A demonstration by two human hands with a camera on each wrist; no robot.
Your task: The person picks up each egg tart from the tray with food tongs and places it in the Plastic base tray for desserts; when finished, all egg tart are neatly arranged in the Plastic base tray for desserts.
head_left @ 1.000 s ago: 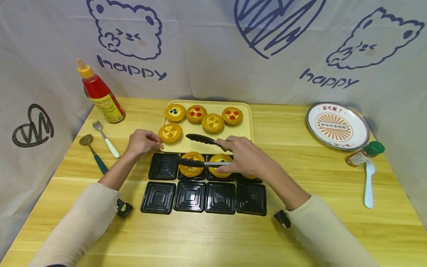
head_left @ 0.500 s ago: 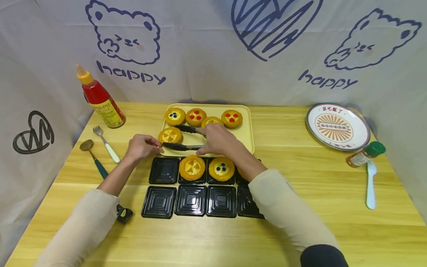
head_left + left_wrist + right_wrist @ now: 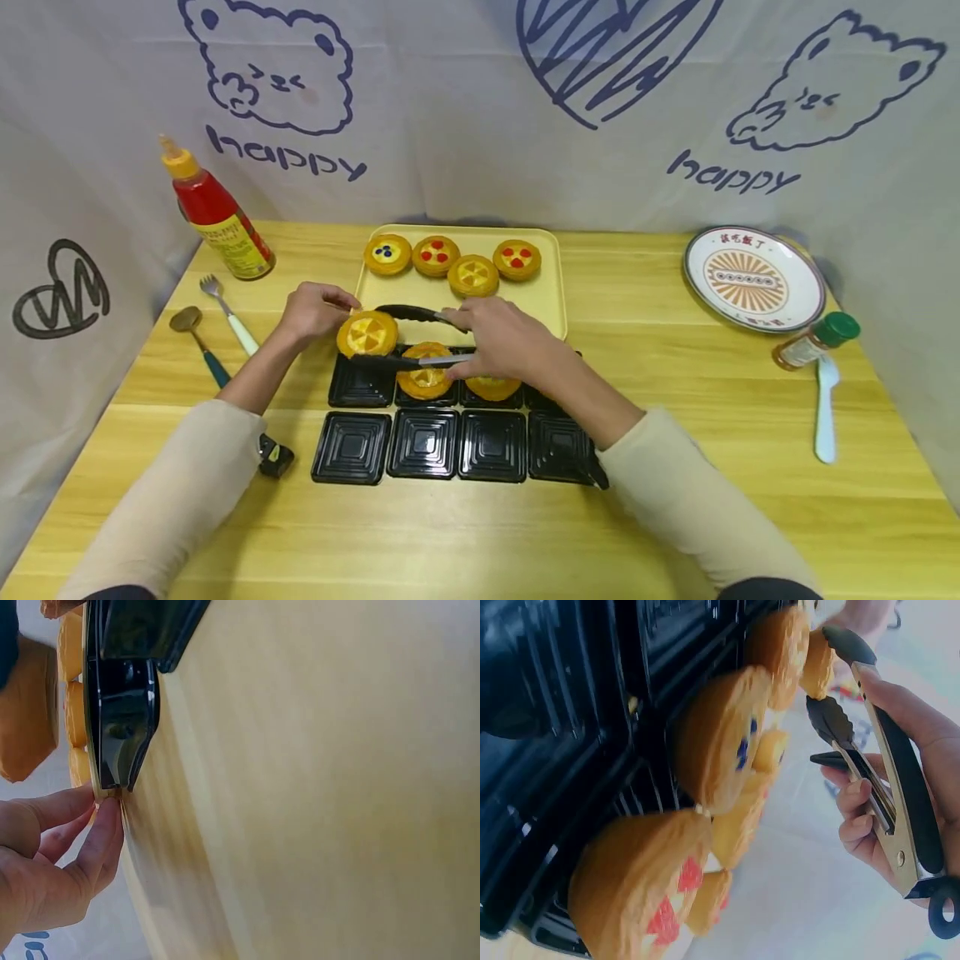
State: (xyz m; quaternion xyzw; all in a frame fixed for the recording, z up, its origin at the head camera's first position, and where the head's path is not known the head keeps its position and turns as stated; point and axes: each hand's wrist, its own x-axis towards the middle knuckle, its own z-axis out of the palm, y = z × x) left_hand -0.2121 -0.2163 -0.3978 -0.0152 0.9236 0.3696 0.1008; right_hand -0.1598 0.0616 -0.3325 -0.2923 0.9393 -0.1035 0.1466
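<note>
My right fingers (image 3: 480,354) are squeezing tongs (image 3: 408,337) around a tart (image 3: 367,333), just left of the yellow tray (image 3: 551,283); left fingers (image 3: 333,302) are pinching the tray's corner. Risk: loosening grip is likely dropping the tart beside the black cups (image 3: 360,387).

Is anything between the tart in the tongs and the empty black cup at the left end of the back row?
Nothing visible. The tart, held in the tongs by the right hand, hangs just above the empty cup. The left hand pinches the tray corner, off to the side.
</note>
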